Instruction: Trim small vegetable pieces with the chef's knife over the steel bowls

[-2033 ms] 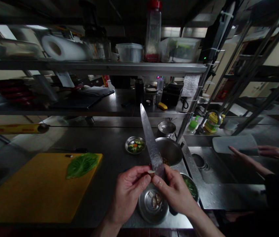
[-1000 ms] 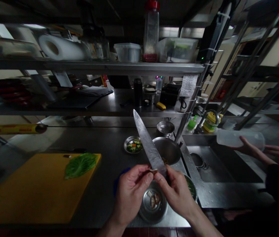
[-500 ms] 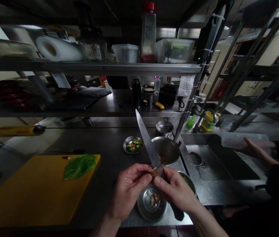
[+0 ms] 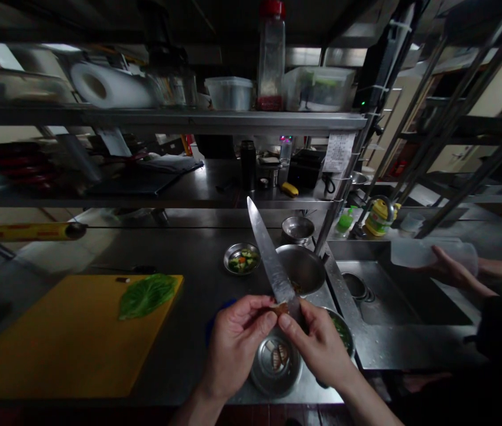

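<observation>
My left hand pinches a small brown piece with a pale edge, which looks like mushroom. My right hand grips a kitchen knife, blade pointing up and away, its lower part against the piece. The right thumb also presses on the piece. Below both hands stands a metal bowl with several pale, brown-striped pieces. A deeper metal bowl is behind the blade, with some brown bits inside. Right of my right hand, a bowl of greens is partly hidden.
A yellow cutting board with a green leaf lies at the left. A dish of cut vegetables stands ahead. At the right is a sink, where another person's hands hold a clear plastic container. A shelf crosses above.
The knife and the held piece have shifted only slightly against each other. At the sink, the other person's container has moved a little left. The whole view has moved slightly.
</observation>
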The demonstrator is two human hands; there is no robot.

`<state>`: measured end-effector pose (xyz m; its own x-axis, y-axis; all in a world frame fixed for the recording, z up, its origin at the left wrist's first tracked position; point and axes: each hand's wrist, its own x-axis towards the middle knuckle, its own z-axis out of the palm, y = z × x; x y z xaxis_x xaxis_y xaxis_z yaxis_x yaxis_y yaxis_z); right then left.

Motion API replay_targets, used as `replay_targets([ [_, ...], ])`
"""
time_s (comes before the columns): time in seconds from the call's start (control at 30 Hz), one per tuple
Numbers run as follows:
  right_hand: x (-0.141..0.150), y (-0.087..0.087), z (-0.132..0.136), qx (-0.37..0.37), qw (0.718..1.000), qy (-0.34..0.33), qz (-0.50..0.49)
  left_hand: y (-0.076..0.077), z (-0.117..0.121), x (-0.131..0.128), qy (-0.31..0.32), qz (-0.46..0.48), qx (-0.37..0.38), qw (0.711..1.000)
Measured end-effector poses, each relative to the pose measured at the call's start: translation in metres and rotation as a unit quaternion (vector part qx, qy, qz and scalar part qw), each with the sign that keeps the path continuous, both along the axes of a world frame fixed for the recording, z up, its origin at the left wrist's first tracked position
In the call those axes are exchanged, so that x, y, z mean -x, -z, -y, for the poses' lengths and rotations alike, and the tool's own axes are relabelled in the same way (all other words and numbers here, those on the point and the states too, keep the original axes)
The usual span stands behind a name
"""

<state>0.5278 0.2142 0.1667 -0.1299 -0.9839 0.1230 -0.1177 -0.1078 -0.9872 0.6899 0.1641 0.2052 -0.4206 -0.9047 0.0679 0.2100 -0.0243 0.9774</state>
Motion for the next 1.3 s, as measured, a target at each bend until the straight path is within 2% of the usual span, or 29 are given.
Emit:
replay_targets([
  [0.5,-0.002,0.008,-0.001,0.006,0.994,0.079,-0.075,0.009,0.0,0.003,-0.044,0.027,0.017,0.999],
  [0.6,-0.001,0.002,0.0,-0.018,1.0,0.012,0.007,0.007,0.003,0.0,-0.009,0.006,0.003,1.0],
  [0.7,0.001,-0.005,0.0,-0.069,0.989,-0.073,0.104,0.006,0.008,-0.005,0.048,-0.021,-0.016,0.999],
  [0.8,0.0,-0.009,0.0,-0.067,0.985,-0.093,0.128,0.007,0.011,-0.007,0.06,-0.034,-0.028,0.997],
  [1.03,-0.004,-0.011,0.003,-0.02,0.995,-0.035,0.088,0.01,0.013,-0.007,0.016,-0.015,-0.024,0.999],
  [1.3,-0.003,-0.001,0.004,0.007,1.0,0.012,0.016,0.009,0.01,-0.001,0.004,-0.006,-0.017,1.0],
])
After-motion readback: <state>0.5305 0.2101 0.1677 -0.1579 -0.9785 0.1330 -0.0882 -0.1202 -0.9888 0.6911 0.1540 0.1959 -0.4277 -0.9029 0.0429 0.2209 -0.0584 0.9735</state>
